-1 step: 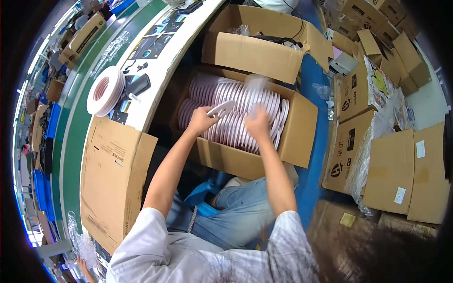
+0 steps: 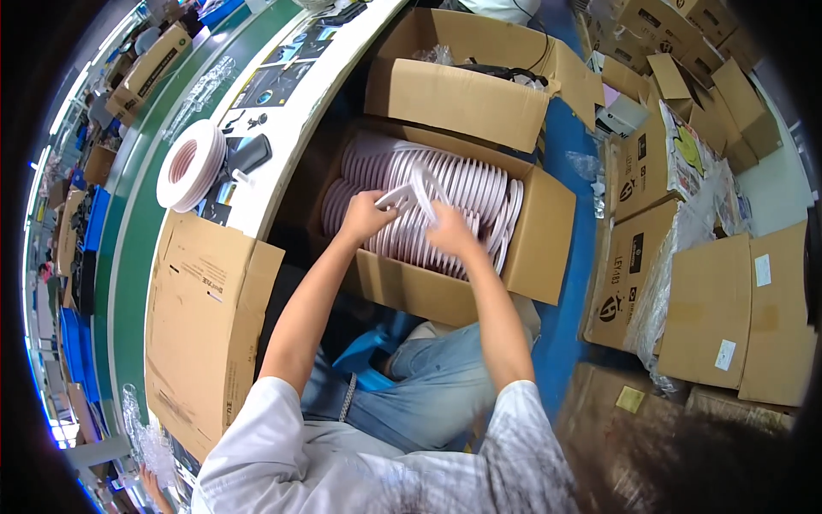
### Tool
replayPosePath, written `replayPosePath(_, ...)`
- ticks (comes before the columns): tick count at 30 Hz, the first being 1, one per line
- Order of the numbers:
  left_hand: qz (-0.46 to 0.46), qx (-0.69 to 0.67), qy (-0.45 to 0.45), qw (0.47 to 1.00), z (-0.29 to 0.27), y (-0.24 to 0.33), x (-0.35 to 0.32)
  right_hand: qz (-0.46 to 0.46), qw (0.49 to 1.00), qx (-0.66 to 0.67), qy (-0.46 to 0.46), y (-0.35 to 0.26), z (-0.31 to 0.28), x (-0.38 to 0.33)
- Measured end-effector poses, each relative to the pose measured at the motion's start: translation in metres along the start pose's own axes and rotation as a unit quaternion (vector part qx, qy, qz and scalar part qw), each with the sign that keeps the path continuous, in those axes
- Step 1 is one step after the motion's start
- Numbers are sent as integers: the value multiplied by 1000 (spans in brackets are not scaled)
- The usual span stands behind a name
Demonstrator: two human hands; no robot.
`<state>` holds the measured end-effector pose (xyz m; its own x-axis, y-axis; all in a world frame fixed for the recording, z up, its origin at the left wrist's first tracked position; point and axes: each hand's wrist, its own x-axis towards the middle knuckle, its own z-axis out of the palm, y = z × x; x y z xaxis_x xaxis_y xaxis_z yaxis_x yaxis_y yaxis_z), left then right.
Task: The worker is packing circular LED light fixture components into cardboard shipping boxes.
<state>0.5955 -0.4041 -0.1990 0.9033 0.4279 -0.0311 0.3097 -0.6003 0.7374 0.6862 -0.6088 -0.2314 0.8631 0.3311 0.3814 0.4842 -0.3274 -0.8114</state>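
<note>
Blue flooring (image 2: 567,334) underlies the station. Left hand (image 2: 364,218): fingers clamped on one white ring (image 2: 396,199). Right hand (image 2: 449,231): fingers closed on another ring (image 2: 421,190), rim-gripped, apparently for control. Beneath, ring rows (image 2: 467,171) stand edgewise inside the open carton (image 2: 411,295), probably for single-piece access.

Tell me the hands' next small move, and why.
The right hand should probably line its white ring up with the flat white piece in the left hand: both are held close together at different tilts over the rows of rings in the open box; whether they touch is unclear.
</note>
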Motion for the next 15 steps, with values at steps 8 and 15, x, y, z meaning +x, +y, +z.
replayPosePath(8, 34, -9, 5, 999, 6, 23, -1, -71, 978, 36, -194, -21, 4, -5)
replayPosePath(15, 69, -6, 14, 998, 16, 10, -1, 2, 994, 52, -94, -32, -9, -5)
